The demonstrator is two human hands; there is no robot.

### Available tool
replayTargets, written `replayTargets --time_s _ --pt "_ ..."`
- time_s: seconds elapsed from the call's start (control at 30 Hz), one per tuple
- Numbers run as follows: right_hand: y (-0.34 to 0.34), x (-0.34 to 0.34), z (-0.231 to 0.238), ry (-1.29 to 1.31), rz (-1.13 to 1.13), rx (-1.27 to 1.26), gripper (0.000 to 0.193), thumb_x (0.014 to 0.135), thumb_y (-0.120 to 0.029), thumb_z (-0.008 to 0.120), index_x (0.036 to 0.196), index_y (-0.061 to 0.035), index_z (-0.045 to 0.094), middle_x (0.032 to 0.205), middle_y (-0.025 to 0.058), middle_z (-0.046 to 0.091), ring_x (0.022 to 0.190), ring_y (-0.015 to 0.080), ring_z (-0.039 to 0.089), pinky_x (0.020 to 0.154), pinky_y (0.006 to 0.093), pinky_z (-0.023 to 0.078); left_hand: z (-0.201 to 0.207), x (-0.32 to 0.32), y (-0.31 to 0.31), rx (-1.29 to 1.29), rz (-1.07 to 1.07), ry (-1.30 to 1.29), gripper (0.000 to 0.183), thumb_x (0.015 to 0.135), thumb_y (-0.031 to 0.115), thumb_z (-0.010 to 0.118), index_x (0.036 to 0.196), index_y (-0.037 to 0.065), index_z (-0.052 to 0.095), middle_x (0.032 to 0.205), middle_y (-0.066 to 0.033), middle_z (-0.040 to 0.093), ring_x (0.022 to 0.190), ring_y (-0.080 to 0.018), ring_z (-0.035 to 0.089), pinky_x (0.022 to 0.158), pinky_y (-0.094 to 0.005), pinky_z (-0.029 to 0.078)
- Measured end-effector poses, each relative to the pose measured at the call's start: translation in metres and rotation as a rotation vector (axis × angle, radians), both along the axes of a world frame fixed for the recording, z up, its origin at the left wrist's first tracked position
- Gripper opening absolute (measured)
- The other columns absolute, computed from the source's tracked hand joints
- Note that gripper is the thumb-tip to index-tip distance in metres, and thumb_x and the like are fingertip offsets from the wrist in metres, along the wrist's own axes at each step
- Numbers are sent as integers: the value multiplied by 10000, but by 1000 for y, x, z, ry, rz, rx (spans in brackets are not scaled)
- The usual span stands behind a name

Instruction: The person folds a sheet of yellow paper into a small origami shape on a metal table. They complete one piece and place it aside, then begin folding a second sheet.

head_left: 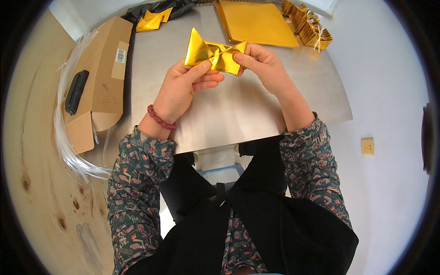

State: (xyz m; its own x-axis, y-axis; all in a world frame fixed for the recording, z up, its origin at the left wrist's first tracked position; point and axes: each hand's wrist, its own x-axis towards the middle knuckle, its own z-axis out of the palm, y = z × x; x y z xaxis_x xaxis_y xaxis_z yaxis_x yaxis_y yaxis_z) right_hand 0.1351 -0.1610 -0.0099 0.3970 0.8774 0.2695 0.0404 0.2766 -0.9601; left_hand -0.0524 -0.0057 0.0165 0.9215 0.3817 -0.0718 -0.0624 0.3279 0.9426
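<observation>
A piece of shiny gold foil paper [219, 54], folded with pointed corners, is held up between my two hands above the metal table. My left hand [185, 82] pinches its left half, the thumb lying over the lower middle fold. On the other side my right hand [263, 66] grips the right end, thumb in front and fingers behind. Fingertips behind the foil are partly hidden. Beyond my hands lies a stack of flat gold foil sheets [256, 25] on the table.
Bundles of folded gold paper [309, 27] sit at the far right, tied with white string. Folded gold pieces [153, 20] rest by a black plastic bag [183, 8] at the far left. A cardboard box [107, 73], a black marker-like object [77, 91] and clear plastic strands [68, 153] are at left.
</observation>
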Motion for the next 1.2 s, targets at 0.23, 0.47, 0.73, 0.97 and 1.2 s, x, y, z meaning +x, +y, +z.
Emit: replayTargets --time_s 0.23,0.47,0.73,0.97,1.2 --pt "-1 -3 2 39 -1 -65 203 1021 -233 705 981 -34 698 924 30 725 815 90 671 773 253 560 1 1 1 -36 20 -21 277 1066 176 616 1276 -3 641 1132 -125 744 977 -195 769 852 -277 633" --pt "-2 -2 8 8 66 -111 177 1012 -204 712 991 -31 689 920 47 741 816 95 685 784 256 573 1 1 1 -2 38 -15 267 1059 176 627 1253 -7 648 1114 -133 750 966 -190 770 853 -276 628" --pt "-2 -4 5 5 78 -107 156 997 -168 725 1022 -24 673 950 58 746 818 100 678 789 266 564 2 2 4 -11 41 -2 272 1060 188 627 1249 -6 654 1121 -128 750 968 -191 769 847 -274 627" --pt "-2 -2 6 40 49 -104 223 993 -180 728 1135 -15 684 983 41 743 856 92 662 805 259 550 2 4 -1 -9 81 -22 292 1054 190 637 1256 -19 648 1130 -135 746 958 -190 770 822 -260 628" --pt "-1 -6 7 35 11 -149 248 966 -187 759 1154 -32 715 972 11 731 831 76 638 793 250 529 5 5 -7 23 45 20 284 1059 188 636 1270 -2 647 1114 -104 751 970 -161 762 832 -259 622"
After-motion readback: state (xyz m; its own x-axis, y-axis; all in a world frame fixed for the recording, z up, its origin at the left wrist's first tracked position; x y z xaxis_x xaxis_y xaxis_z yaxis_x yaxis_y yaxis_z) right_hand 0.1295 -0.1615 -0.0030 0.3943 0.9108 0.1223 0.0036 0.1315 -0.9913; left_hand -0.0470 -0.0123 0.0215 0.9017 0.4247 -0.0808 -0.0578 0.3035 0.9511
